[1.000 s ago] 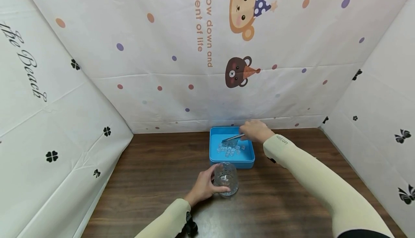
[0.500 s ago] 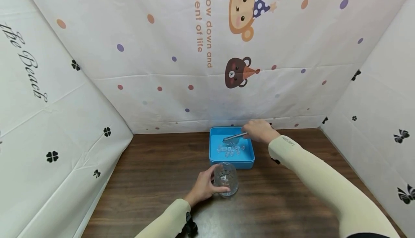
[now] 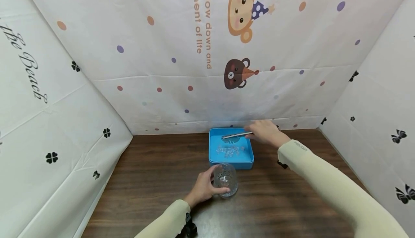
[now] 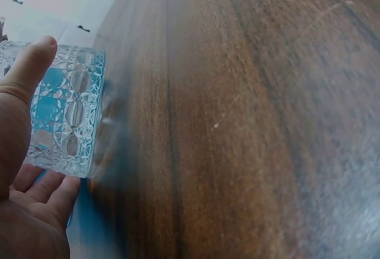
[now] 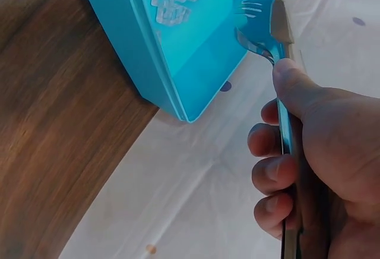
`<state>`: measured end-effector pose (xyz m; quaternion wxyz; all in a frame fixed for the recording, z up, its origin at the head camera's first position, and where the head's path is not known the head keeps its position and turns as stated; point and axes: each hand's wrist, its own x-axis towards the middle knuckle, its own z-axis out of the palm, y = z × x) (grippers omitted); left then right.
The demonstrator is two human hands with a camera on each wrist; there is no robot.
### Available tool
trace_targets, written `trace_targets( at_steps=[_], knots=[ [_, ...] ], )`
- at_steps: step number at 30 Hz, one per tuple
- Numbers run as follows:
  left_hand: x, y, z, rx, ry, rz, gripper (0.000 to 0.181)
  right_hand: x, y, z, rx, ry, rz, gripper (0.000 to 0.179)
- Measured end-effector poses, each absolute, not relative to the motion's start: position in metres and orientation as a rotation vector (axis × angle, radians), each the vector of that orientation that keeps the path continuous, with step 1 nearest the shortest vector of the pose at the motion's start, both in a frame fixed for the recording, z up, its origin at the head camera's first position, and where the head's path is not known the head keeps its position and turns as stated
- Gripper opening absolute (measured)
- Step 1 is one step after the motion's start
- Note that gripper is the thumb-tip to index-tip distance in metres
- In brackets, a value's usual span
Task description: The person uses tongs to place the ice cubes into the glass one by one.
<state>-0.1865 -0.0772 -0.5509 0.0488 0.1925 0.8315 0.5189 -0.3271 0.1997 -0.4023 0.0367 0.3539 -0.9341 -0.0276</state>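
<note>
In the head view my left hand [image 3: 204, 185] grips a clear glass tumbler [image 3: 226, 180] on the table, thumb and fingers on opposite sides. The left wrist view shows the tumbler's cut-patterned wall [image 4: 74, 113] with the thumb across it. My right hand [image 3: 264, 133] holds metal tongs [image 3: 236, 135] over the back right of a blue tray [image 3: 248, 166]. In the right wrist view the tongs [image 5: 279, 27] have one forked tip and one flat tip, with fingers wrapped round the handles. Several clear, ice-like cubes [image 3: 228, 151] lie in the tray, below the tongs.
The brown wooden table [image 3: 162, 180] meets a printed white cloth [image 3: 181, 97] right behind the tray. Further white cloths hang at the left [image 3: 65, 180] and right [image 3: 373, 122]. The tumbler stands just in front of the tray.
My right hand has drawn to the right with the tongs, whose tips have shifted up and away from the cubes. The left hand and tumbler have stayed in place.
</note>
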Motion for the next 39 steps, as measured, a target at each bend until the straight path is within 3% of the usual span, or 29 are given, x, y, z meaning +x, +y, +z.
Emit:
trace_targets(
  at_steps=[11, 24, 39],
  knots=[
    [-0.184, -0.075, -0.550, 0.574, 2.610, 1.510, 0.087, -0.310, 0.214, -0.393, 1.053, -2.872, 0.083, 0.037],
    [-0.182, -0.074, -0.546, 0.531, 2.566, 1.492, 0.086, -0.286, 0.230, -0.385, 1.011, -2.853, 0.156, 0.029],
    [-0.179, -0.077, -0.542, 0.583, 2.508, 1.470, 0.084, -0.283, 0.242, -0.389, 1.009, -2.822, 0.162, 0.019]
  ],
)
